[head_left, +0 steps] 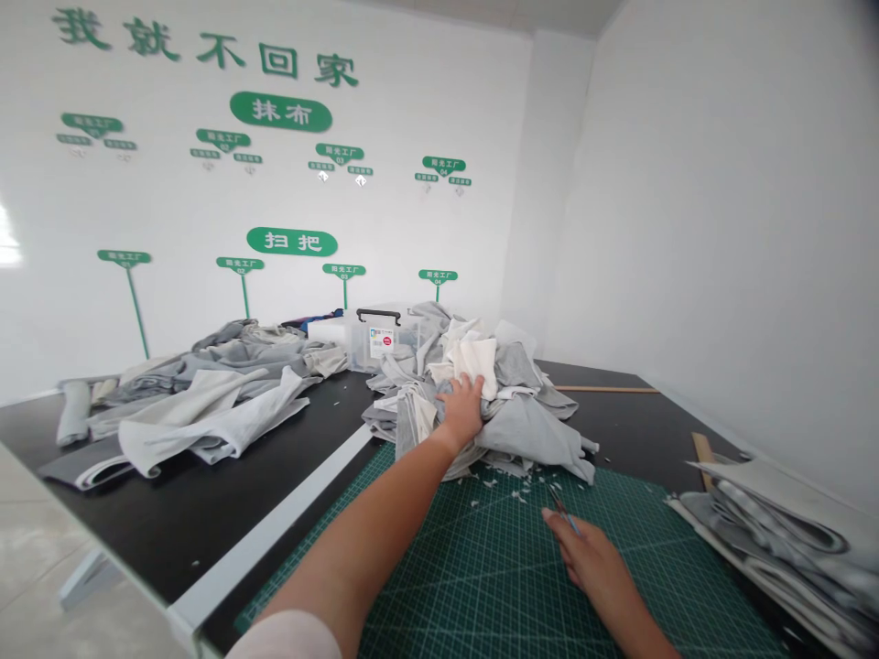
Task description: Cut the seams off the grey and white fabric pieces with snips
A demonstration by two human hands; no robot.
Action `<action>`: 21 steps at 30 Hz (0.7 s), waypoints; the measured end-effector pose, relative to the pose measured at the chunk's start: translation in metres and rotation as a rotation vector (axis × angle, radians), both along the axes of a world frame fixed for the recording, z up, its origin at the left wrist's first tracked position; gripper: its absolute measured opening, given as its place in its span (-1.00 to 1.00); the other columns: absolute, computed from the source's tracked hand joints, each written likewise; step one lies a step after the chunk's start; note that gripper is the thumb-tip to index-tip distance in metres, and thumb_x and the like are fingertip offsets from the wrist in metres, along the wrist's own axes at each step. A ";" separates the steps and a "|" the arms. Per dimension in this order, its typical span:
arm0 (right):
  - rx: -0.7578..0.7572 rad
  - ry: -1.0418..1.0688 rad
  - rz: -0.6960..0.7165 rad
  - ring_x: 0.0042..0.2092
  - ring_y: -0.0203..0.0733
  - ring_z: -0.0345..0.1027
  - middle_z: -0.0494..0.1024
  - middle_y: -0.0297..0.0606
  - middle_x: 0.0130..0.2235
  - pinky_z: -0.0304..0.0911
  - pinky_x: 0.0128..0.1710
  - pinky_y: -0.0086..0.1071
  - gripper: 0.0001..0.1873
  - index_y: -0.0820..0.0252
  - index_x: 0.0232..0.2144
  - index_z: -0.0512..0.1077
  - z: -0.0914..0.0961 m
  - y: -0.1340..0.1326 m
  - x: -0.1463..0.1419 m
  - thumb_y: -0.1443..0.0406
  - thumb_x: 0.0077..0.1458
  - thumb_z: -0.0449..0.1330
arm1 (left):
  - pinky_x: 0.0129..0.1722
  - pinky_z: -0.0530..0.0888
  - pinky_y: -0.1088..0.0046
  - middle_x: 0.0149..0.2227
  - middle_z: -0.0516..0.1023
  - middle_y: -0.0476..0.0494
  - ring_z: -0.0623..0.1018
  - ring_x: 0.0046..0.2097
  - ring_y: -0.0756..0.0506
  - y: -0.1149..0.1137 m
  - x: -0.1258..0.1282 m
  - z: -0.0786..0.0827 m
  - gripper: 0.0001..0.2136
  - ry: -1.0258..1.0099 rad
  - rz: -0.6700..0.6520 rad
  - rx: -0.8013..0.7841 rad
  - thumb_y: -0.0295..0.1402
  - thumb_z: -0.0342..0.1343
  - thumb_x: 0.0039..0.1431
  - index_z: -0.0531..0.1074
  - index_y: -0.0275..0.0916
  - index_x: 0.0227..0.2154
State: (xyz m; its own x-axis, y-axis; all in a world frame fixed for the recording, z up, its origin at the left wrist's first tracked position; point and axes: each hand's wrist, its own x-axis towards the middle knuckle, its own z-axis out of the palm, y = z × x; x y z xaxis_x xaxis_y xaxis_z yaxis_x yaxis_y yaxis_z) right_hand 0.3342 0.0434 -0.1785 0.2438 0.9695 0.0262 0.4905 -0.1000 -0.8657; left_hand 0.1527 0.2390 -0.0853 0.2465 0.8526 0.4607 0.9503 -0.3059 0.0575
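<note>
My left hand (462,409) reaches forward and rests on a heaped pile of grey and white fabric pieces (539,430). Its fingers are spread over the cloth, near a cream-coloured piece (475,361). Low over the green cutting mat (473,567), my right hand (594,558) is closed around small scissors (564,513). They have a bluish handle and a thin metal tip pointing at the pile; the blades are too small to make out clearly. Small white scraps (518,496) lie scattered on the mat between the pile and the scissors.
More grey and white fabric (206,394) is spread at the table's left. A clear plastic box (363,343) with a black handle stands behind the pile. Folded fabric (789,531) is stacked at the right edge. A wooden strip (608,390) lies at the back right.
</note>
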 end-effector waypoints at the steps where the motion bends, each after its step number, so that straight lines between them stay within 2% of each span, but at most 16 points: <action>1: -0.004 0.000 -0.001 -0.57 -0.30 0.06 0.17 -0.41 -0.62 0.03 -0.57 -0.43 -0.41 0.11 -0.57 0.13 0.000 0.000 0.000 -0.24 0.12 -0.03 | -0.01 0.35 -0.23 0.34 0.03 -0.41 0.12 0.28 -0.53 0.000 -0.001 0.000 -0.24 -0.003 -0.006 0.002 -0.31 0.18 0.09 -0.02 -0.03 0.33; 6: -0.011 -0.009 -0.004 -0.58 -0.31 0.05 0.16 -0.42 -0.63 0.01 -0.58 -0.43 -0.40 0.10 -0.56 0.12 0.001 0.000 0.000 -0.26 0.10 -0.03 | -0.03 0.42 0.05 0.19 0.21 -0.34 0.28 0.18 -0.40 -0.004 -0.009 0.009 -0.36 0.005 -0.072 -0.034 -0.24 0.20 0.12 0.10 -0.04 0.25; 9: -0.004 -0.008 -0.004 -0.57 -0.31 0.04 0.15 -0.43 -0.62 0.01 -0.58 -0.43 -0.40 0.10 -0.56 0.12 0.000 0.000 0.000 -0.26 0.11 -0.03 | -0.01 0.43 0.15 0.14 0.25 -0.29 0.34 0.14 -0.32 -0.006 -0.013 0.015 -0.42 0.014 -0.105 -0.050 -0.26 0.18 0.16 0.12 -0.04 0.22; 14: 0.008 -0.010 0.003 -0.57 -0.30 0.04 0.15 -0.42 -0.62 0.01 -0.58 -0.43 -0.40 0.10 -0.57 0.11 -0.001 0.000 0.001 -0.26 0.11 -0.02 | 0.03 0.41 0.11 0.18 0.24 -0.32 0.34 0.17 -0.33 -0.008 -0.015 0.022 -0.39 0.014 -0.126 -0.116 -0.23 0.14 0.17 0.06 -0.06 0.25; 18: -0.009 -0.005 0.000 -0.57 -0.31 0.05 0.16 -0.42 -0.62 0.01 -0.57 -0.43 -0.40 0.11 -0.57 0.12 -0.003 0.002 0.001 -0.25 0.10 -0.02 | 0.03 0.41 0.05 0.24 0.20 -0.32 0.30 0.20 -0.38 -0.014 -0.019 0.032 -0.21 0.015 -0.148 -0.196 -0.09 0.20 0.05 -0.01 -0.02 0.30; 21: -0.014 -0.005 0.002 -0.57 -0.31 0.05 0.15 -0.43 -0.62 0.02 -0.56 -0.42 -0.41 0.11 -0.57 0.12 -0.004 0.003 0.002 -0.24 0.11 -0.01 | 0.05 0.40 0.00 0.25 0.20 -0.33 0.29 0.21 -0.41 -0.026 -0.025 0.038 -0.13 0.026 -0.141 -0.246 -0.12 0.26 -0.06 -0.01 -0.04 0.31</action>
State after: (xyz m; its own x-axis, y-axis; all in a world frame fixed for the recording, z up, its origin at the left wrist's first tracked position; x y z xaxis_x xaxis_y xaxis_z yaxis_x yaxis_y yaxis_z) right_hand 0.3358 0.0464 -0.1827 0.2420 0.9702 0.0143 0.4953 -0.1108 -0.8616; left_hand 0.1273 0.2127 -0.0475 0.3799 0.8943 0.2364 0.9014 -0.4153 0.1226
